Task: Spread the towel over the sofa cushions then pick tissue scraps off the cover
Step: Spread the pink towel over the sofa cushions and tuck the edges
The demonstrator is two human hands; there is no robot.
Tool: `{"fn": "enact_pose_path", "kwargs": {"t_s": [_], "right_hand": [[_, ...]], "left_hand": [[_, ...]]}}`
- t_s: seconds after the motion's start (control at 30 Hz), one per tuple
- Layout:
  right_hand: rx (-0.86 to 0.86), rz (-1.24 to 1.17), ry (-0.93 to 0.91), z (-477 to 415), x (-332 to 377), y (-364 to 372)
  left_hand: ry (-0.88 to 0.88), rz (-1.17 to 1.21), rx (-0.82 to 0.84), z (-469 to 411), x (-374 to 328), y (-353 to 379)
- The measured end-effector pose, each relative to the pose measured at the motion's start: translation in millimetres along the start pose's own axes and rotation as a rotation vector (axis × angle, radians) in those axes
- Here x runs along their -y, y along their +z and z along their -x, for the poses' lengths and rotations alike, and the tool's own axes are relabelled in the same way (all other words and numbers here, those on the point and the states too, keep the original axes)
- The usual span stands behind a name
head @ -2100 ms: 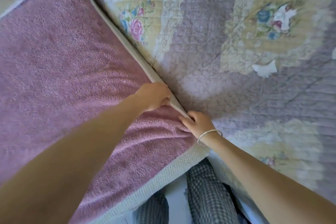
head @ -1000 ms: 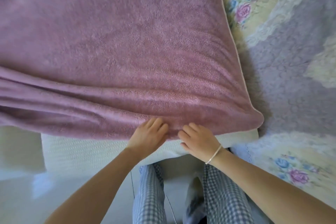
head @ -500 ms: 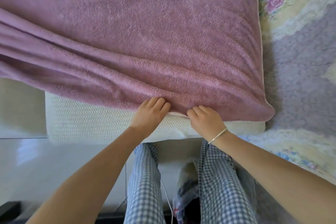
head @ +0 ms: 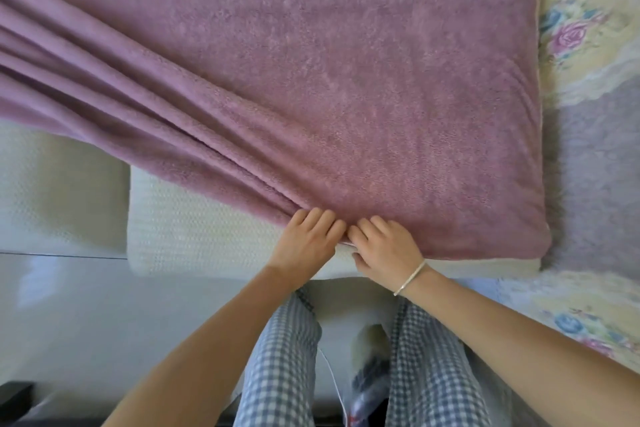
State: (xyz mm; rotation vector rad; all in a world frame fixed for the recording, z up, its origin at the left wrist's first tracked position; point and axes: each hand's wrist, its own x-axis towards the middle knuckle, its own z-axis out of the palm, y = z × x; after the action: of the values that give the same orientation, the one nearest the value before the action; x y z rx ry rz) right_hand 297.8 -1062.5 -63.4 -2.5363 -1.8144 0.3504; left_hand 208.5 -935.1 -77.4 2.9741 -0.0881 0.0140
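Observation:
A mauve fleece towel [head: 346, 80] covers most of a cream sofa cushion [head: 194, 232]. Its right part lies flat, and its left part runs in long diagonal folds toward the near edge. My left hand [head: 304, 243] and my right hand [head: 384, 246] sit side by side at the towel's near hem. Both pinch the hem, fingers curled over the edge, the right thumb under it. A silver bracelet is on my right wrist. No tissue scraps show in this view.
A quilted lilac cover with floral patches [head: 588, 45] lies to the right of the cushion. Another cream cushion [head: 52, 191] is at the left. A pale glossy floor [head: 104, 322] and my checked trouser legs [head: 287, 374] fill the bottom.
Both hands moved from the cushion's side seam to the towel's near hem and drew close together. The view swung left off the cover, and the folds now fan out from my hands.

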Motion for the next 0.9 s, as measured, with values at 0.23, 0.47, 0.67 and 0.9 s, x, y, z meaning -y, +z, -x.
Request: {"fn": "enact_pose_path", "kwargs": {"t_s": [0.23,0.47,0.67,0.9], "right_hand": [[-0.124,0.116,0.101,-47,43,-1],[-0.058,0.139,-0.057,-37,45,-4],[0.013,0.108,-0.108,-45,55,-6],[-0.172,0.008,-0.048,-97,87,-11]], "left_hand": [[-0.137,-0.090,0.021,42,86,-21],[-0.159,-0.030,0.094,64,98,-24],[-0.238,0.044,0.190,84,85,-26],[-0.264,0.021,0.003,68,101,-29]]}}
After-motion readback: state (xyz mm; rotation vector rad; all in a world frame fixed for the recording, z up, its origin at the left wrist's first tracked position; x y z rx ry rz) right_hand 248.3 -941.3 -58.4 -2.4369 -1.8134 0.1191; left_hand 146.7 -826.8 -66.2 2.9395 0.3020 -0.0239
